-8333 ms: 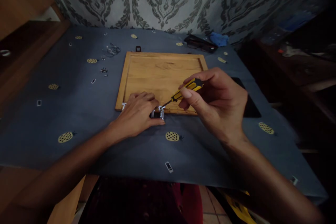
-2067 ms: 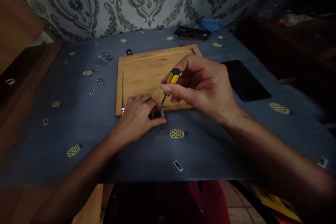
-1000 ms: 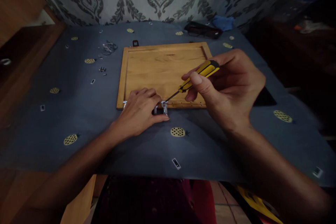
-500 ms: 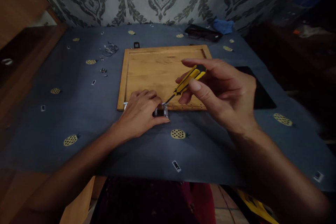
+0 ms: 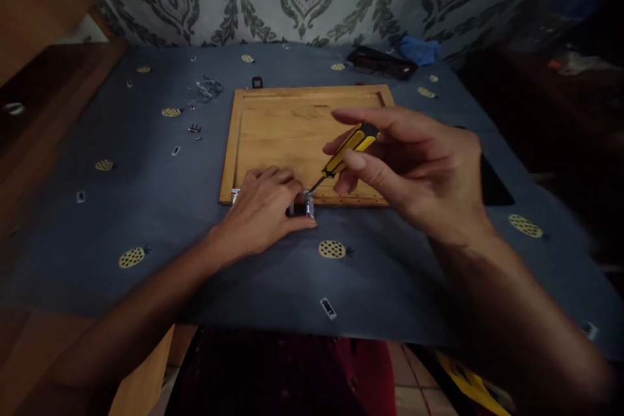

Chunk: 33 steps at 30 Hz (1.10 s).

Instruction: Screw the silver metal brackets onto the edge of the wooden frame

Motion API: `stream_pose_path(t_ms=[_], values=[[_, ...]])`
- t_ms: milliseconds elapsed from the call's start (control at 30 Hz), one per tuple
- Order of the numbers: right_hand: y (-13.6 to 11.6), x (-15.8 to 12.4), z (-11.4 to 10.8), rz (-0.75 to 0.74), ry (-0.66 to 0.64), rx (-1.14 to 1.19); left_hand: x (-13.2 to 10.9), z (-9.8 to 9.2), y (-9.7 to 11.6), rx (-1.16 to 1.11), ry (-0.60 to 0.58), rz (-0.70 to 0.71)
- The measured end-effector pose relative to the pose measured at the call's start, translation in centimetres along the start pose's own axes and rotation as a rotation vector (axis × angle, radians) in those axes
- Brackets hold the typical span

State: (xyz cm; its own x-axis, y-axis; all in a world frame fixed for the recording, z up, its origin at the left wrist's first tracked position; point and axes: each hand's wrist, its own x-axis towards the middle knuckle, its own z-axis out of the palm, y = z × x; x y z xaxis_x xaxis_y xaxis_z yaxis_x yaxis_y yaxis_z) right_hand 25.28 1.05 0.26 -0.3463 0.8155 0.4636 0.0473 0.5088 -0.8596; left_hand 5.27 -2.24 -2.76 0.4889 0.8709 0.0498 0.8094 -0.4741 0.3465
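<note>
A wooden panel (image 5: 292,130) lies flat on a blue cloth. My left hand (image 5: 260,211) presses down on a small metal hinge (image 5: 306,203) at the panel's near edge, fingers curled over it. My right hand (image 5: 419,166) pinches a yellow-and-black screwdriver (image 5: 346,153) between thumb and fingers, index finger stretched out above the handle. The screwdriver slants down to the left and its tip meets the hinge. A row of small holes runs along the panel's near edge right of the hinge.
Loose screws (image 5: 194,129) and metal rings (image 5: 208,88) lie left of the panel. A black flat object (image 5: 494,182) lies partly behind my right hand. Glasses (image 5: 380,64) and a blue rag (image 5: 418,50) sit at the back by the patterned wall. Dark furniture stands on the right.
My right hand has shifted slightly left and lower on the screwdriver, regripping the handle with the index finger extended. The left hand stays on the hinge.
</note>
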Motion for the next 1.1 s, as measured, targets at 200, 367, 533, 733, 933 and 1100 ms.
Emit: stream_pose_path(t_ms=[200,367,533,733,933,1100], values=[[0.4,-0.2,0.6,-0.025,0.145,-0.035,-0.1,0.2,-0.1,0.006,0.009,-0.002],[0.2,-0.4,1.5,-0.211,0.42,-0.035,-0.2,0.4,-0.3,0.014,0.023,0.01],[-0.1,-0.8,1.3,-0.13,0.443,-0.034,-0.2,0.5,-0.4,0.014,0.029,0.014],[0.7,-1.1,1.4,-0.054,0.385,-0.03,-0.1,0.3,-0.2,0.018,-0.004,-0.001],[1.6,-0.8,1.5,-0.115,0.344,0.008,-0.2,0.4,-0.3,0.011,0.018,0.006],[1.3,-0.8,0.9,-0.064,0.291,0.005,-0.2,0.4,-0.3,0.019,0.017,0.002]])
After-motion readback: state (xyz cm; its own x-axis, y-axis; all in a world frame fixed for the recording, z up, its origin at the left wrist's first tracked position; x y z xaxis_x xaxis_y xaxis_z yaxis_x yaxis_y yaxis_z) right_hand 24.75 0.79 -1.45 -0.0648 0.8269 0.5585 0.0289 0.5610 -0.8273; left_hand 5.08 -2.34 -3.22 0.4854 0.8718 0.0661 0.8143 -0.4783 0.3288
